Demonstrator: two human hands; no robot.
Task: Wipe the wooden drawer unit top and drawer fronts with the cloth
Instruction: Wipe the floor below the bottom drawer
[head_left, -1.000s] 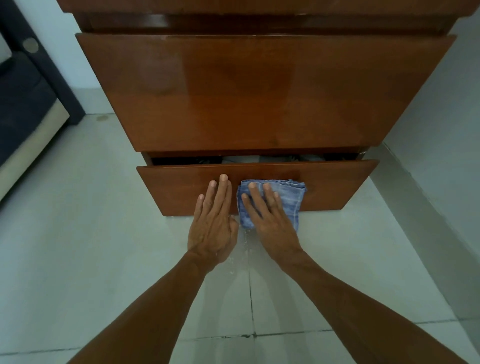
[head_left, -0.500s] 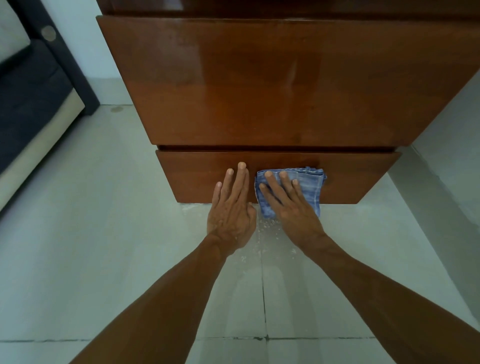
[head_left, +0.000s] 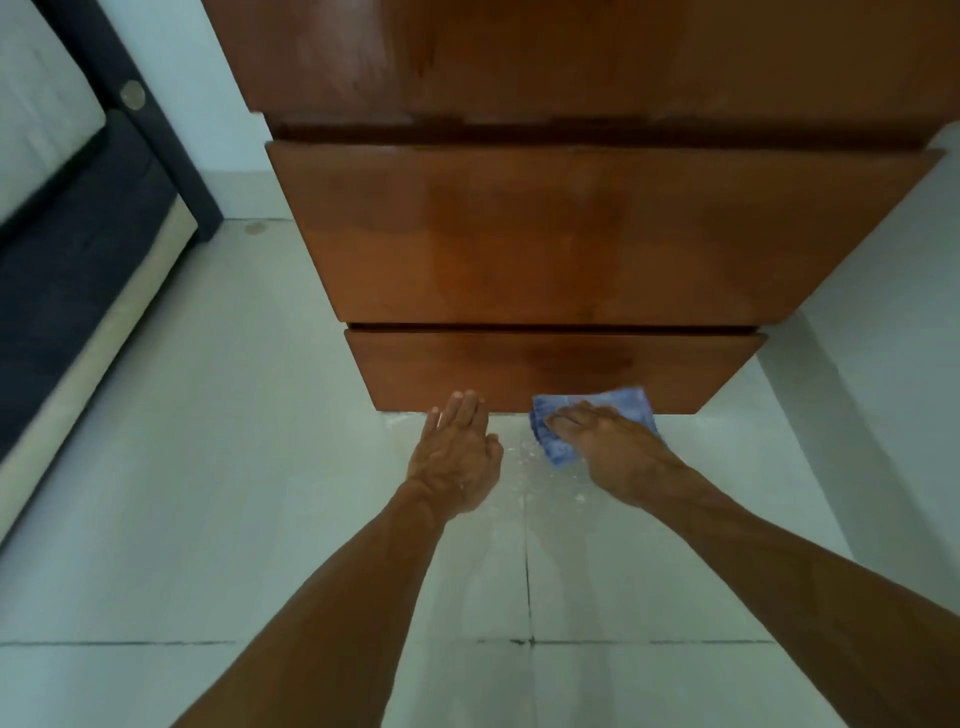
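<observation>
Blue, with faint paler stripes, the folded cloth (head_left: 597, 423) is seen pressed against the lower edge of the bottom drawer front (head_left: 550, 366), to the right of its middle, with its lower corner hanging past the front's bottom edge over the floor (head_left: 260, 467). Part of the cloth is covered by the right hand (head_left: 605, 447), which is laid flat on it with fingers extended and close together, the fingertips pointed left along the drawer edge; the cloth is held by pressure against the wood rather than gripped in a fist. The left hand (head_left: 457, 447) is held flat and open beside it, fingers straight and together, their tips touching the bottom edge of the same drawer front; it is kept apart from the cloth by a small gap.

The bottom drawer front is glossy reddish-brown wood and appears closed, with only a thin dark line shown between it and the taller drawer front (head_left: 571, 234) above. A third wooden panel (head_left: 571, 57) is seen at the top of the frame, over a dark gap. Small pale specks and a wet-looking sheen are visible on the pale tiled floor just below the hands. At the left, a dark bed frame (head_left: 78, 260) with a pale mattress (head_left: 36, 130) is partly shown.
</observation>
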